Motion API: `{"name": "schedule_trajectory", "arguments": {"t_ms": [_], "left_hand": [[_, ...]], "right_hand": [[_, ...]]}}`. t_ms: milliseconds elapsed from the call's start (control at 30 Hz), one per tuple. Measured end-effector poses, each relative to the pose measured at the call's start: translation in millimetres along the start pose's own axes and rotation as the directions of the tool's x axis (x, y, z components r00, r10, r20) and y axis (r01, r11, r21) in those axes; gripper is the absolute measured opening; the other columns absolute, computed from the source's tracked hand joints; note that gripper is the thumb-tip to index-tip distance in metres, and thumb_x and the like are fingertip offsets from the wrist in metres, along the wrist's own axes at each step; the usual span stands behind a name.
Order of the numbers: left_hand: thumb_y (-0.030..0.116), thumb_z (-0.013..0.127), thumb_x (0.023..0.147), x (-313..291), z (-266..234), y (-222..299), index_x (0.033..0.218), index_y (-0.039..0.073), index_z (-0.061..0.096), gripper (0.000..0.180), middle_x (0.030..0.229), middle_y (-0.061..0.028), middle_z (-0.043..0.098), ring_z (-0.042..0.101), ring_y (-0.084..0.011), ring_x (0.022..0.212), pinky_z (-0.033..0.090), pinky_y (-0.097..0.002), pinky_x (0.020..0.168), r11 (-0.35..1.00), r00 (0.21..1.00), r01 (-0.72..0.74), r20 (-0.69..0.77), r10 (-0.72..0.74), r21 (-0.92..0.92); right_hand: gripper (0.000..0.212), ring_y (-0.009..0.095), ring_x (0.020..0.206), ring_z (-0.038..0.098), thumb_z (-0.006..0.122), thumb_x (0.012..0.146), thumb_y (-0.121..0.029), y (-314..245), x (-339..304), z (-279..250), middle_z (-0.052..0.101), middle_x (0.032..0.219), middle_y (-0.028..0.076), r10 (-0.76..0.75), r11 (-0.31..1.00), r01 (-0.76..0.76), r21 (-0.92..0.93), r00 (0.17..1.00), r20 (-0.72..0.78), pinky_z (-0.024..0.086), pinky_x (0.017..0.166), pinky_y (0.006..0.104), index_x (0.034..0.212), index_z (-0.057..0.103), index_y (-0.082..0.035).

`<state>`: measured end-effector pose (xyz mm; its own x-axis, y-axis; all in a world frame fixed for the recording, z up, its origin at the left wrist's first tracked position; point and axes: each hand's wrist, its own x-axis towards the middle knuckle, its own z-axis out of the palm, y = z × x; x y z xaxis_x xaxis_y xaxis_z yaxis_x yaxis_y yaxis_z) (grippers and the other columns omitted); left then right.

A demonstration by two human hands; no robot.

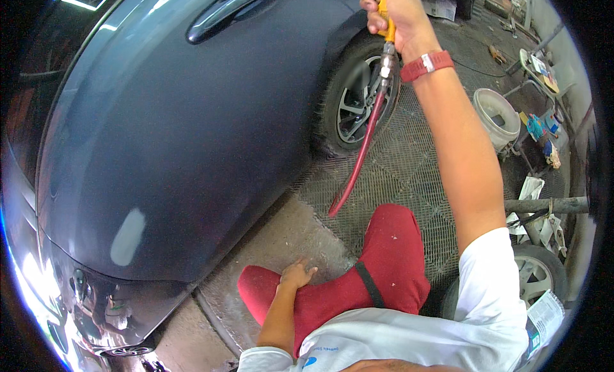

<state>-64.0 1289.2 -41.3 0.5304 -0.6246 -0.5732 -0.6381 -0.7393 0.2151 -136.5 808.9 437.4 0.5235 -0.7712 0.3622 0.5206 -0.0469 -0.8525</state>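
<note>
My right hand [400, 17], raised at the top edge, is wrapped round a yellow air gun [382, 7]; its front end is cut off by the picture's edge. Below the grip, a metal coupling joins it to a red hose [368, 142], which hangs in front of the wheel. My left hand [296, 275] lies on my left knee, with its fingers spread and nothing in them. To the left stands a dark blue-grey car [192, 135]. A pale grey patch [128, 237] marks its body panel, low on the left.
The car's wheel [358, 103] stands beyond the hose. Dark grid matting [409, 161] covers the floor, with bare concrete [268, 244] nearer. Along the right are a white bucket [496, 119], a small stand [540, 71], a pipe [550, 205] and a loose wheel [536, 276].
</note>
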Motion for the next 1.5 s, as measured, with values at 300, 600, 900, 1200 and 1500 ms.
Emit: {"name": "schedule_trajectory", "arguments": {"t_ms": [300, 600, 900, 1200, 1500], "left_hand": [[0.053, 0.059, 0.102, 1.0, 6.7, -8.1, 0.154, 0.010, 0.054, 0.068, 0.159, -0.0192, 0.052, 0.054, -0.0407, 0.143, 0.043, -0.0518, 0.119, 0.999, 0.999, 0.011, -0.036, -0.013, -0.053], [0.048, 0.063, 0.101, 16.7, 21.2, -13.5, 0.151, 0.010, 0.057, 0.063, 0.154, -0.0209, 0.057, 0.055, -0.0409, 0.141, 0.045, -0.0547, 0.116, 0.992, 0.997, -0.021, -0.082, 0.010, -0.127], [0.046, 0.063, 0.102, 3.0, -1.5, -1.0, 0.154, 0.006, 0.052, 0.067, 0.157, -0.0218, 0.054, 0.052, -0.0417, 0.143, 0.042, -0.0529, 0.119, 0.982, 0.999, 0.043, -0.002, -0.044, -0.182], [0.037, 0.065, 0.101, 5.0, 10.0, -7.3, 0.150, 0.004, 0.056, 0.059, 0.148, -0.0244, 0.060, 0.057, -0.0432, 0.137, 0.046, -0.0523, 0.116, 0.969, 0.972, -0.069, -0.233, 0.012, -0.238], [0.021, 0.068, 0.098, 14.6, -26.2, 0.1, 0.143, 0.009, 0.062, 0.047, 0.119, -0.0196, 0.073, 0.070, -0.0404, 0.107, 0.056, -0.0492, 0.100, 0.937, 0.587, -0.276, -0.809, -0.014, -0.216]], "right_hand": [[0.056, 0.010, 0.035, 0.045, 0.055, 0.105, -0.065, -8.8, -32.1, 30.3, 0.055, 0.063, 0.001, 0.081, 0.997, -0.075, -0.032, 0.968, 0.237, 0.042, 0.037, 0.0262, 0.098, 0.061, -0.010], [0.063, 0.004, 0.034, 0.039, 0.055, 0.104, -0.067, 42.7, -121.5, 86.4, 0.052, 0.062, -0.001, 0.220, 0.975, -0.203, -0.086, 0.877, 0.426, 0.040, 0.035, 0.0215, 0.097, 0.064, -0.005], [0.059, 0.006, 0.036, 0.042, 0.057, 0.107, -0.060, 127.6, -184.5, 73.2, 0.050, 0.059, -0.002, 0.446, 0.892, -0.406, -0.200, 0.712, 0.542, 0.037, 0.034, 0.0239, 0.091, 0.061, -0.003], [0.057, 0.008, 0.036, 0.041, 0.051, 0.108, -0.062, 152.6, -156.4, 9.2, 0.050, 0.064, -0.001, 0.309, 0.950, -0.309, 0.046, 0.951, 0.010, 0.040, 0.036, 0.0242, 0.100, 0.062, -0.007], [0.058, 0.008, 0.036, 0.043, 0.052, 0.109, -0.061, 212.5, -250.9, 57.1, 0.052, 0.062, -0.001, 0.579, 0.807, -0.583, -0.094, 0.750, 0.320, 0.038, 0.035, 0.0246, 0.096, 0.060, -0.005]]}}
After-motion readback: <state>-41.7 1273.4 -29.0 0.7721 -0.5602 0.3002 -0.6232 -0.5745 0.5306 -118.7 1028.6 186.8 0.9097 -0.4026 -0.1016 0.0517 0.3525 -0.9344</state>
